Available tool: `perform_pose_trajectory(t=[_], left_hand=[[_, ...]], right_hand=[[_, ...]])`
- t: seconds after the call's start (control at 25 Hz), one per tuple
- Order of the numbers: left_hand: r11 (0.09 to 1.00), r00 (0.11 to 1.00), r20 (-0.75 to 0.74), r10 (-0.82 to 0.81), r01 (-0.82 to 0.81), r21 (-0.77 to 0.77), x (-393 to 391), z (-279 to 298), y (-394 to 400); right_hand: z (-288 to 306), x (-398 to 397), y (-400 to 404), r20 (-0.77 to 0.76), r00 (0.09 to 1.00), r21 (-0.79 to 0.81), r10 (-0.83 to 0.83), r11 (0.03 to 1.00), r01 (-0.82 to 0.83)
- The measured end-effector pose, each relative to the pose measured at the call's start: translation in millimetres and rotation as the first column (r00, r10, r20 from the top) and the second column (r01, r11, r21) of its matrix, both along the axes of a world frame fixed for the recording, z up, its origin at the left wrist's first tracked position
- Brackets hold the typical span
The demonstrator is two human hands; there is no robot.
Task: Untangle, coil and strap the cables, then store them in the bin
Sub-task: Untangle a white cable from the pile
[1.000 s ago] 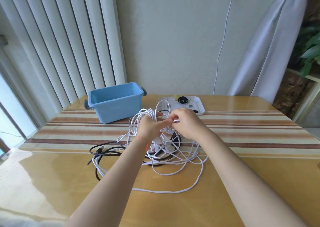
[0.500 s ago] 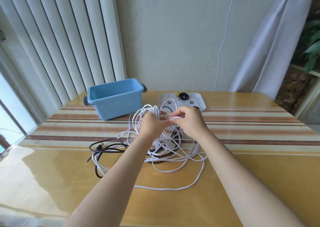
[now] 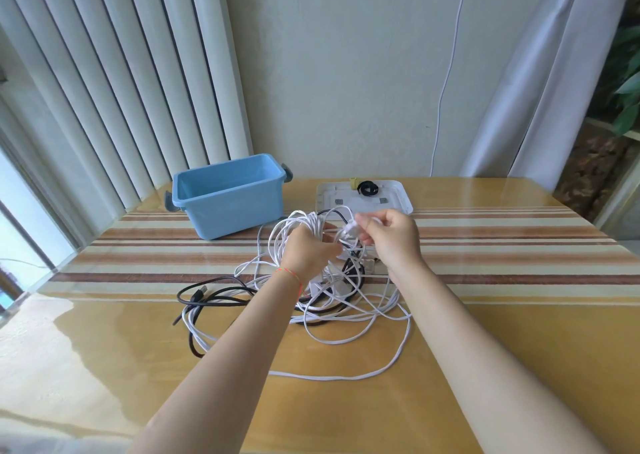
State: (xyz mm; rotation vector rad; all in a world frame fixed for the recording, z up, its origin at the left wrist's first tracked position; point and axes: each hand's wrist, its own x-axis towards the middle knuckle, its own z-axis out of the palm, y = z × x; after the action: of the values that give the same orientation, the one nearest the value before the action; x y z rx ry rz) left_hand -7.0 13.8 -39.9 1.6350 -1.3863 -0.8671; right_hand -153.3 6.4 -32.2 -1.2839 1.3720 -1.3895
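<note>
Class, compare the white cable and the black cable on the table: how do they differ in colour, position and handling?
1. The white cable is pale; the black cable is dark.
2. The left hand and right hand hold white cable loops raised; the black cable lies on the table, mostly to the left.

Both are tangled together and uncoiled.

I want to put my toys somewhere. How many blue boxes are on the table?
1. The blue bin sits at the table's far left, beside the white tray.
</note>
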Motion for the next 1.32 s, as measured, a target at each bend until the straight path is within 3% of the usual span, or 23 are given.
perform_pose_trajectory(t=[0.08,0.24,0.32,0.36,0.44,0.48,0.52,0.56,0.6,0.64,0.68,0.76,0.84,0.92,0.96,1.04,1.08,1.12,1.16,1.2,1.28,1.32], left_hand=[[0.999,1.0,0.006,0.029,-0.029,0.022,1.4,-2.9,-0.8],[0.993,0.976,-0.186,0.114,-0.106,0.049,13.3,2.2,-1.9],[0.994,0.969,-0.226,0.105,-0.093,0.061,16.6,4.5,-1.0],[0.995,0.968,-0.233,0.092,-0.078,0.069,17.7,4.9,-1.0],[0.997,0.963,-0.262,0.067,-0.052,0.064,18.6,4.9,-1.9],[0.997,0.956,-0.287,0.057,-0.043,0.058,19.0,6.8,-1.6],[0.999,0.949,-0.312,0.035,-0.023,0.041,20.0,10.5,-0.5],[1.0,0.944,-0.329,-0.003,0.009,0.015,21.2,16.2,1.9],[0.999,0.94,-0.338,-0.052,0.053,-0.008,21.6,23.3,6.4],[0.995,0.935,-0.34,-0.097,0.096,-0.02,21.5,29.6,10.6],[0.991,0.933,-0.334,-0.134,0.133,-0.024,21.9,35.0,14.5],[0.987,0.95,-0.266,-0.16,0.157,-0.035,24.3,43.2,19.0],[0.991,0.981,-0.163,-0.101,0.085,-0.102,31.5,47.5,18.7],[0.974,0.954,-0.294,0.057,-0.118,-0.192,42.4,44.8,12.8],[0.947,0.886,-0.434,0.163,-0.264,-0.181,48.2,42.4,9.5],[0.889,0.74,-0.599,0.306,-0.448,-0.099,57.3,36.6,7.2],[0.898,0.739,-0.594,0.319,-0.435,-0.059,59.3,33.6,7.7],[0.936,0.774,-0.568,0.279,-0.35,-0.018,58.5,31.7,9.0],[0.977,0.816,-0.546,0.192,-0.211,0.028,56.2,31.4,11.3],[0.995,0.835,-0.542,0.095,-0.066,0.074,53.4,32.9,14.1],[0.986,0.846,-0.531,-0.054,0.13,0.107,50.0,38.7,18.4],[0.975,0.852,-0.511,-0.111,0.192,0.109,48.6,42.1,20.5]], right_hand=[[10.4,-0.5,-3.5,0.053,0.998,0.002,-0.015,1.0,0.015],[28.3,-16.3,-4.8,0.089,0.926,0.032,0.367,0.928,-0.371],[33.7,-29.5,-3.2,-0.15,0.876,0.19,0.458,0.883,-0.429],[35.3,-34.7,-3.2,-0.4,0.81,0.271,0.429,0.899,-0.343],[33.4,-40.1,-6.8,-0.844,0.469,0.259,0.26,0.963,-0.068],[32.1,-38.1,-6.2,-0.919,0.361,0.176,0.157,0.984,0.019],[31.4,-35.1,-5.1,-0.913,0.4,0.093,0.074,0.995,0.027],[31.0,-30.7,-5.0,-0.829,0.557,0.05,0.047,0.999,-0.011],[33.3,-25.3,-3.7,-0.687,0.721,0.039,0.093,0.995,-0.091],[38.0,-17.9,-0.1,-0.534,0.824,0.04,0.189,0.979,-0.198],[43.3,-10.1,4.0,-0.424,0.858,0.044,0.291,0.953,-0.301],[48.7,1.4,8.0,-0.416,0.821,0.065,0.392,0.913,-0.403],[45.9,5.2,4.8,-0.522,0.784,0.094,0.336,0.936,-0.338],[44.6,3.3,-0.3,-0.59,0.789,0.055,0.172,0.983,-0.174],[43.9,0.6,-2.7,-0.642,0.764,0.009,0.061,0.997,-0.072],[45.0,-5.9,-3.6,-0.834,0.546,-0.079,-0.085,0.996,0.035],[45.4,-7.4,-3.1,-0.904,0.424,-0.063,-0.058,0.998,0.002],[46.4,-6.9,-2.6,-0.932,0.363,-0.007,0.017,0.998,-0.065],[47.4,-4.5,-1.6,-0.913,0.389,0.069,0.124,0.986,-0.153],[48.6,-1.4,1.0,-0.829,0.498,0.137,0.254,0.956,-0.259],[53.4,5.8,9.5,-0.455,0.746,0.162,0.487,0.869,-0.468],[55.5,7.9,11.9,-0.267,0.803,0.113,0.533,0.845,-0.523]])
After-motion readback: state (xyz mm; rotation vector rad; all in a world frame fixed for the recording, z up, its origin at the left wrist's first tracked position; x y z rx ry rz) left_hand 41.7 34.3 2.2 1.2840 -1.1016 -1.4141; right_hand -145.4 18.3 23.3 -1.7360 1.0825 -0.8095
